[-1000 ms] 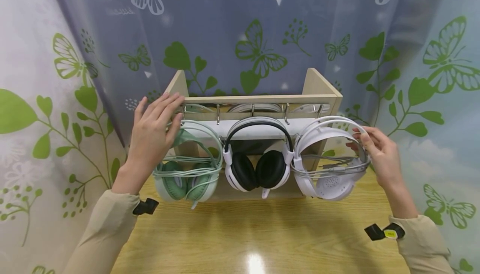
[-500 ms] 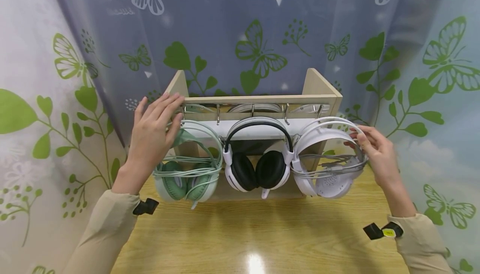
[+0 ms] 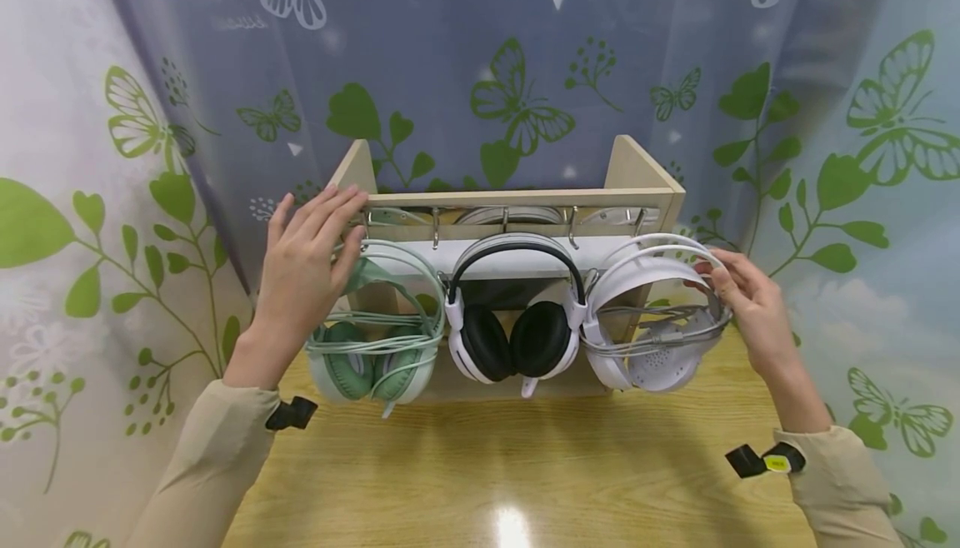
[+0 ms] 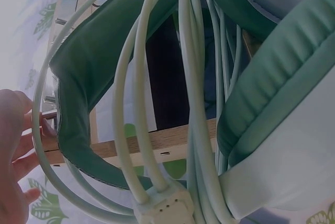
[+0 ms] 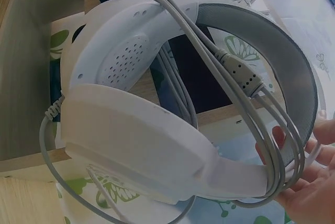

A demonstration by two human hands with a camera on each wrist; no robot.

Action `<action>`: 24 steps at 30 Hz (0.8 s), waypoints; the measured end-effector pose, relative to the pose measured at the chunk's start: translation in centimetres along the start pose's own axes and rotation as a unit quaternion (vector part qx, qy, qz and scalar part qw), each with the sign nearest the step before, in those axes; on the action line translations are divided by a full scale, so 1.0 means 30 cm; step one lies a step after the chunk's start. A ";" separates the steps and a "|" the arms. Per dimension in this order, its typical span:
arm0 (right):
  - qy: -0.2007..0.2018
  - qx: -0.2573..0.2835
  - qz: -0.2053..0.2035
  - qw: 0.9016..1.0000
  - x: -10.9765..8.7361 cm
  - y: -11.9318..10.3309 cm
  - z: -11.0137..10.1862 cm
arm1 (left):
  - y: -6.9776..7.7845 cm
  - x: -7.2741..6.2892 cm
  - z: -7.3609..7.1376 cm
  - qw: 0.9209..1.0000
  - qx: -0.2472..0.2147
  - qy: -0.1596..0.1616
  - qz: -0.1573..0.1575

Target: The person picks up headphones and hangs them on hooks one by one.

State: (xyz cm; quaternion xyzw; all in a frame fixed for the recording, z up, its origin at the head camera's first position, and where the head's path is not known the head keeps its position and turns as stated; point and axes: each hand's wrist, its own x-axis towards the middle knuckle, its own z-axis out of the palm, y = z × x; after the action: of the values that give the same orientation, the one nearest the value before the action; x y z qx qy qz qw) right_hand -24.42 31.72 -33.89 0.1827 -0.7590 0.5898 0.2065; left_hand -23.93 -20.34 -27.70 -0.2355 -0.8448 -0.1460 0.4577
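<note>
At the right end of the rack, my right hand (image 3: 757, 311) pinches the side of the white headphones (image 3: 663, 365) with thumb and fingers. Grey cable is wound around these headphones, as the right wrist view shows across the ear cup and headband (image 5: 293, 67). My left hand (image 3: 303, 273) rests on the rack's upper left corner, fingers extended. Just beside it hang the green headphones (image 3: 405, 369), looped with pale green cable (image 4: 196, 103). White headphones with black ear pads (image 3: 543, 341) hang in the middle, touched by neither hand.
The wooden rack (image 3: 517, 198) has a rail with several metal hooks (image 3: 573, 227) under its top board. It stands on a wood-grain table (image 3: 450, 473). Curtains (image 3: 570, 48) with butterflies and leaves close in the back and sides.
My right hand has shifted slightly left, and the lower part of the white headphones has swung up and left with it. The left hand and the other headphones stay put.
</note>
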 end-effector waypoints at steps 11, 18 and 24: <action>-0.012 0.093 -0.008 0.996 -0.011 0.018 -0.005 | 0.003 -0.003 -0.001 1.000 0.000 0.003 0.003; -0.007 0.108 -0.003 0.994 -0.016 0.025 -0.005 | 0.003 -0.002 -0.001 1.000 0.000 0.003 0.004; 0.002 0.102 0.010 0.995 -0.024 0.032 -0.010 | 0.001 -0.002 0.002 1.000 0.000 0.004 0.004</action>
State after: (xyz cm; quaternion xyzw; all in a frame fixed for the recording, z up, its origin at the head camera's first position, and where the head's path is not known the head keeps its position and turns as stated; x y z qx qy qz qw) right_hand -24.28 32.27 -35.01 0.1943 -0.6966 0.6661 0.1826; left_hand -23.92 -20.31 -27.78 -0.2384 -0.8421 -0.1448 0.4615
